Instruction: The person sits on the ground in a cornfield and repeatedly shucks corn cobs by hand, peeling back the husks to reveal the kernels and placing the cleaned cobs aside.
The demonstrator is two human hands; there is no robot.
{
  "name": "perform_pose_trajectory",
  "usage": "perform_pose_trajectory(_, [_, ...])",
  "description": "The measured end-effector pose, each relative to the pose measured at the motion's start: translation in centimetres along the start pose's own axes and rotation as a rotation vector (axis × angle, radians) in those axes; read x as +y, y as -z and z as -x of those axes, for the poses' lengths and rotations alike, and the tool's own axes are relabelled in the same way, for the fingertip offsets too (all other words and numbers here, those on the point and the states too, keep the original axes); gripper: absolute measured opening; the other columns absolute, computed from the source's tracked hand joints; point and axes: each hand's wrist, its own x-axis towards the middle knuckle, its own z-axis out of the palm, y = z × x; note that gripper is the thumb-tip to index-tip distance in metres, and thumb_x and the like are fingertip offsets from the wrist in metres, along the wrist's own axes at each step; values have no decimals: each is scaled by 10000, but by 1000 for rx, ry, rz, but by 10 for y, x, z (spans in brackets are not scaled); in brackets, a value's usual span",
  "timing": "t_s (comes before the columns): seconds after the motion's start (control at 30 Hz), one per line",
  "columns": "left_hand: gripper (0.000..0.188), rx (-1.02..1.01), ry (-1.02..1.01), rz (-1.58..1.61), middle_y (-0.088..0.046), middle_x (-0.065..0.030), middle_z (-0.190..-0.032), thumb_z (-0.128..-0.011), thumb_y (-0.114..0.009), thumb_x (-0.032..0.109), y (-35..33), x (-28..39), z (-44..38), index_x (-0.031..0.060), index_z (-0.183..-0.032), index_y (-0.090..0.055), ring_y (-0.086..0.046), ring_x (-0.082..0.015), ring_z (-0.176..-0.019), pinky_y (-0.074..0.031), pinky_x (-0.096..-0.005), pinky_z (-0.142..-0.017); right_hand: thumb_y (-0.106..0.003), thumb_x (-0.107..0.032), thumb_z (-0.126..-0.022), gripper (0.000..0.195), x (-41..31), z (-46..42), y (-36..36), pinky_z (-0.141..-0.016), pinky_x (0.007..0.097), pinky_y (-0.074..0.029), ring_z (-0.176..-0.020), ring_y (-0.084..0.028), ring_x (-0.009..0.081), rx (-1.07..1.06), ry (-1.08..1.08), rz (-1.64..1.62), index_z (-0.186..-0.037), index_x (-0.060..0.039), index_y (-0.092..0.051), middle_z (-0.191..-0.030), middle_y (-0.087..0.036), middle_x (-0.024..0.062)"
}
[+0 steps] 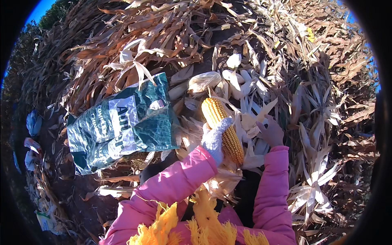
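Observation:
My left hand [213, 137], in a white knitted glove, grips a husked ear of yellow corn [234, 144] around its middle. The ear tilts, its upper end pointing away from me and to the left. Bare, my right hand [272, 133] is to the right of the ear, among pale dry husks [249, 125]. Whether its fingers pinch a husk leaf is not clear. Beyond the ear lies another ear still wrapped in its husk [204, 81], with more pale husks around it. Left of my gloved hand lies a green and white woven plastic sack [153, 128] bearing printed writing.
Dry corn stalks and leaves [171, 24] are heaped across the far side, with more stalks [346, 116] to the right. An opened, empty husk [312, 193] lies at lower right. Bare soil [73, 196] shows at lower left, beside scraps of plastic litter [33, 122].

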Motion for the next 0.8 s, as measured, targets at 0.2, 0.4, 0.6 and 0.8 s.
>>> perform_pose_trajectory(0.2, [442,11,-34,61,-585,-98,-981,-853,-673,115,8,2,-6,79,-1217,-425,-629,-222,-830,-563,-376,-695,-682,-204,-880,658,-81,41,-15,-955,337,-461,-1114,-560,188,-611,466,-959,-1447,-90,-369,-1274,-556,129])
perform_pose_trajectory(0.4, [470,-95,-153,-287,-582,-114,-1099,-890,-615,128,2,-6,15,3,-1301,-426,-587,-175,-971,-506,-297,-806,-702,-110,-823,740,-73,18,-56,-948,299,-460,-1138,-550,189,-543,169,-1108,-1453,-17,-326,-1300,-535,142])
perform_pose_trajectory(0.6, [491,-354,93,-349,-536,-117,-1241,-919,-622,206,-15,23,81,2,-1331,-452,-534,-192,-1089,-443,-326,-944,-712,-203,-772,768,-73,-18,-129,-976,330,-440,-1152,-556,235,-773,73,-1085,-1419,25,-365,-1309,-542,171])
perform_pose_trajectory(0.8, [494,-523,265,-662,-548,-93,-1205,-921,-645,225,6,41,96,26,-1333,-459,-559,-167,-1015,-474,-284,-861,-721,-272,-747,800,-129,-13,-150,-989,358,-433,-1166,-553,261,-805,310,-442,-1407,29,-384,-1314,-539,186])
